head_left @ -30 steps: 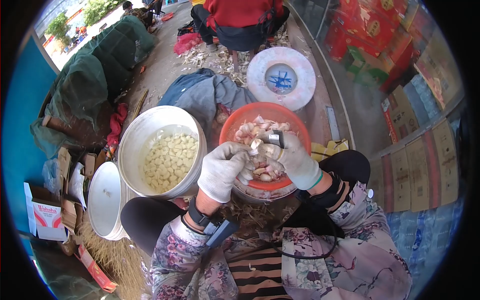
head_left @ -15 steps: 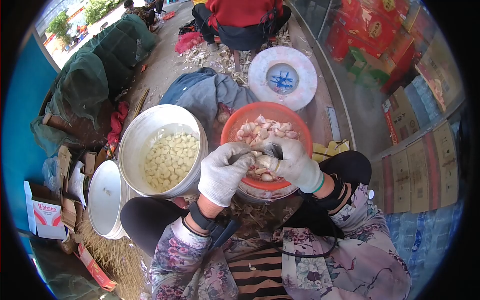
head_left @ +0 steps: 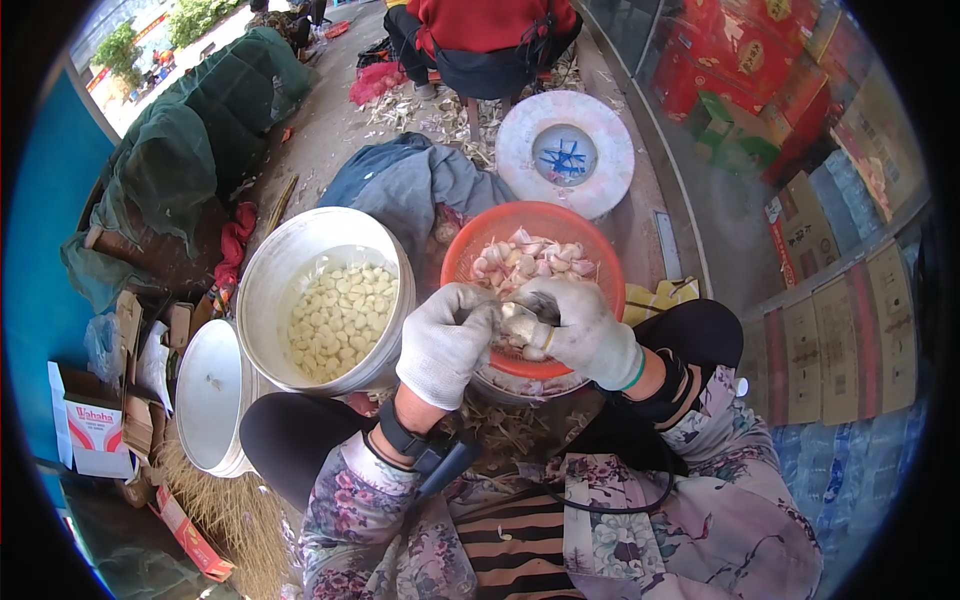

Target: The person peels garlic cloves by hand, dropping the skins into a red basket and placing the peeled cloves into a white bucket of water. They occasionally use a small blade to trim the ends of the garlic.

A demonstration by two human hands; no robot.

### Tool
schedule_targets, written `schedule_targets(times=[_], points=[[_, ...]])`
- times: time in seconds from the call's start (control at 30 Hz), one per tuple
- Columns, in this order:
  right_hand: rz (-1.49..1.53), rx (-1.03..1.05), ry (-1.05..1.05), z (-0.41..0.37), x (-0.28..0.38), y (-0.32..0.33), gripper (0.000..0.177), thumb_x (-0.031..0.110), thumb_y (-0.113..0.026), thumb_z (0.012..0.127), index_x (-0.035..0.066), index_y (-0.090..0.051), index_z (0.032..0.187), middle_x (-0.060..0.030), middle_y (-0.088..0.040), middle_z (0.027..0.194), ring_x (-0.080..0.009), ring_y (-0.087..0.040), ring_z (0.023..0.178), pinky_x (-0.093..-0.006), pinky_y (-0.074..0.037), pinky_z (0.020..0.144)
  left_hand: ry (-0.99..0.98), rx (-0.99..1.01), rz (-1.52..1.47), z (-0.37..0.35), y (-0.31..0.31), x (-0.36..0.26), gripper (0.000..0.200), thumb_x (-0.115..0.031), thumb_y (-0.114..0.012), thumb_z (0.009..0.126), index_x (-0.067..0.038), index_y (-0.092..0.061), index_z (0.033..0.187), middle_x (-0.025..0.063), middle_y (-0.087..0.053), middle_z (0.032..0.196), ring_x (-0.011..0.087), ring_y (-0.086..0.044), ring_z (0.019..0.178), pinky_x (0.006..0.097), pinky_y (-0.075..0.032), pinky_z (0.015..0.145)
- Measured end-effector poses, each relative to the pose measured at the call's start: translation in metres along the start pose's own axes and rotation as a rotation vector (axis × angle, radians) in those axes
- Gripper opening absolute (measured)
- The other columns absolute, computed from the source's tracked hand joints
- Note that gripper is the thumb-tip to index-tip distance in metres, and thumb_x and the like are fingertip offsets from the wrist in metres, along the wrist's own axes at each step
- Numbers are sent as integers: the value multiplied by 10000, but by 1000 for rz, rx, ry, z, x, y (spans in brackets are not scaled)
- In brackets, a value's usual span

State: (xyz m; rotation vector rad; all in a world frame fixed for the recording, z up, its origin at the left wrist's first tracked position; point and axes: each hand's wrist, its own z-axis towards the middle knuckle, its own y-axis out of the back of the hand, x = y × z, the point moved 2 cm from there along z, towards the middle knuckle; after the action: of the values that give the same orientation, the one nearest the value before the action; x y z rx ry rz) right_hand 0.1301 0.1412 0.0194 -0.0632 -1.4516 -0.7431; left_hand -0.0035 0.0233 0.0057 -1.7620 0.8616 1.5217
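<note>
The round white plastic bucket (head_left: 262, 280) already holds a layer of peeled garlic cloves (head_left: 335, 315). The gloved left hand (head_left: 445, 345) and right hand (head_left: 585, 335) together pinch one pale garlic clove (head_left: 520, 322) above the orange plastic basin (head_left: 585, 228). Many unpeeled cloves (head_left: 530, 255) wait there, so I judge much is left.

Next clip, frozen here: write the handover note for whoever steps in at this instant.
Left hand: gloved, closed on a garlic clove above the orange basket.
Right hand: gloved, closed on the same clove from the other side. A small dark tool seems tucked in it, but that is hard to tell.
Things: the orange basket holds unpeeled cloves. The white bucket to its left holds peeled cloves.
Done: a layer of peeled cloves covers the bucket's bottom.
Left: the clove in hand, and the heap in skins in the basket.
</note>
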Motion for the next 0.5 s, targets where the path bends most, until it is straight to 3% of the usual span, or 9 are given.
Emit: schedule_targets(times=[0.13, 0.27, 0.37, 0.47, 0.5], points=[[140, -51, -49, 0, 9, 7, 198, 133, -671, 886, 1, -644, 1031, -19, -646, 835, -98, -576, 733, -278, -482, 669, 92, 68, -229, 4, 6, 6, 122, -82, -558, 929, 17, -622, 960, 19, -637, 710, 49, -528, 524, 186, -413, 489], [299, -22, -80, 0, 9, 13, 226, 110, -635, 903, 19, -653, 1110, -16, -658, 894, -90, -593, 778, -260, -493, 710, 66, 114, -190, 3, 4, 4, 147, -107, -532, 927, 28, -588, 947, 57, -619, 709, 92, -507, 473, 210, -411, 451], [247, -14, -57, 1, 9, 14, 206, 107, -626, 909, 24, -653, 1095, -21, -655, 903, -88, -602, 810, -257, -501, 732, 65, 152, -217, -1, 2, -1, 163, -134, -534, 932, 21, -581, 951, 64, -627, 718, 101, -523, 485, 214, -424, 466], [245, -10, -170, 0, 6, 12, 188, 103, -624, 909, 22, -650, 1077, -20, -653, 904, -89, -601, 816, -260, -500, 730, 35, 168, -270, -5, -4, -4, 170, -149, -540, 935, 15, -573, 962, 68, -636, 729, 108, -540, 499, 216, -433, 475], [206, -19, -96, 0, 6, 11, 182, 103, -626, 910, 21, -649, 1071, -19, -653, 903, -87, -599, 810, -257, -500, 727, 36, 184, -230, -5, -5, -5, 167, -146, -537, 938, 14, -571, 970, 68, -640, 732, 106, -547, 504, 213, -434, 473]])
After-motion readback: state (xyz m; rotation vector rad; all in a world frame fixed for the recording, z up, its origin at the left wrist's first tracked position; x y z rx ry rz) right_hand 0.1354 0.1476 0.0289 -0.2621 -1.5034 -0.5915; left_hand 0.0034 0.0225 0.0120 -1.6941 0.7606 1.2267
